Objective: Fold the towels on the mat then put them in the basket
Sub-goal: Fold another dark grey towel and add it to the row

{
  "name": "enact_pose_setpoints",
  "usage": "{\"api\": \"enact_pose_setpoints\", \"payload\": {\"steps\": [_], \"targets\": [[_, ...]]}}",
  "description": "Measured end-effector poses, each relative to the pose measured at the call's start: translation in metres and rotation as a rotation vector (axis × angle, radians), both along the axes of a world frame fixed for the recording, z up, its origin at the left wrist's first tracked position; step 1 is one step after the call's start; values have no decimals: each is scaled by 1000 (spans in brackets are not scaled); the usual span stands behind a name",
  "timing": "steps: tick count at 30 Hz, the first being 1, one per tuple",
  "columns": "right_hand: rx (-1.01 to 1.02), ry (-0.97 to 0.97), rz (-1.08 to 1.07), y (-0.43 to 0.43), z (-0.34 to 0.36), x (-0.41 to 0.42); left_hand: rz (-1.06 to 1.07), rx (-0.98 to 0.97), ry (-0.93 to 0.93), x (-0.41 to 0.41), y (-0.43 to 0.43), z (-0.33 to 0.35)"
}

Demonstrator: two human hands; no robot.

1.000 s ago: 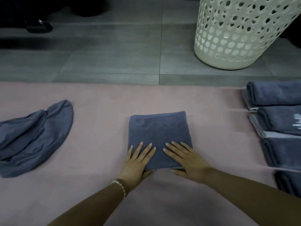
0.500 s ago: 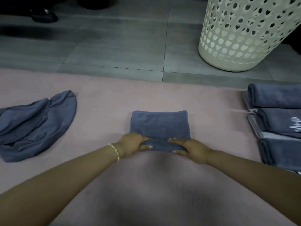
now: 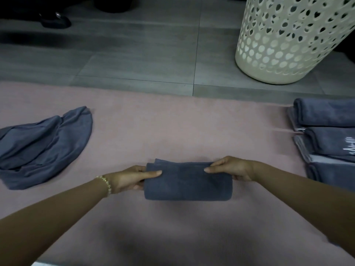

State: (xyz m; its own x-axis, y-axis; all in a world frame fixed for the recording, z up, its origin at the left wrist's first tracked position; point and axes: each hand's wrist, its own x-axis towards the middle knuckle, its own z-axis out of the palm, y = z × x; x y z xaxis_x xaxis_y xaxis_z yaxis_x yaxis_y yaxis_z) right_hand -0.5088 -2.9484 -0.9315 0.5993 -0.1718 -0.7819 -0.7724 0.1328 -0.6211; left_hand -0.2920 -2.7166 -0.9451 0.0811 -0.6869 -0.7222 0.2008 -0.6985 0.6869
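A small folded blue-grey towel [image 3: 188, 181] sits at the middle of the pink mat [image 3: 172, 127], a narrow rectangle with its long side running left to right; whether it rests on the mat or is just lifted cannot be told. The left hand [image 3: 130, 178] pinches its left end, thumb on top and fingers curled beneath, and the right hand [image 3: 232, 167] pinches the right end the same way. A beaded bracelet [image 3: 106, 182] circles the left wrist. Well to the left lies a crumpled towel [image 3: 44, 144], unfolded. Along the mat's right edge a row of folded towels [image 3: 330, 143] overlaps. Beyond the mat, on the grey tiled floor [image 3: 134, 54], stands the white perforated basket [image 3: 288, 41], upright at the far right.
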Motion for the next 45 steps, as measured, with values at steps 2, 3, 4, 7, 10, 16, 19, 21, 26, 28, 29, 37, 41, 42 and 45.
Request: {"api": "enact_pose_setpoints", "payload": {"steps": [2,3,4,7,10,16,19,21,26,28,29,37,41,42,45], "targets": [[43,-46,-167,3,-4,-2,88,-51,-109,-5,5,-9],[52,-79,-282,7,-5,-3,140,-76,-153,-9,4,-12],[34,-114,-408,12,-7,-4,198,-95,-181,-12,2,-16],[-222,-231,-693,34,-20,-8,346,-115,-253,-19,-6,-27],[-493,-317,-701,56,-28,-9,400,-124,-379,-22,-11,-37],[-686,-189,-507,41,-42,3,466,-87,-619,-30,-23,-44],[-853,-92,-273,34,-46,1,452,-66,-651,-32,-23,-49],[-948,-29,-150,30,-45,2,434,-60,-668,-32,-22,-49],[-1150,124,98,18,-40,9,334,53,-785,-28,-20,-38],[-1243,32,137,13,-38,7,280,130,-788,-22,-17,-30],[-1267,-68,182,13,-36,9,260,177,-753,-19,-14,-25],[-679,-139,634,42,-14,54,145,353,-31,-26,16,-1],[-715,-60,579,41,-15,63,535,175,165,-49,23,-11],[-694,-50,540,41,-15,64,585,141,187,-55,23,-12],[-447,-100,306,51,-19,63,583,51,230,-72,15,-4]]}}
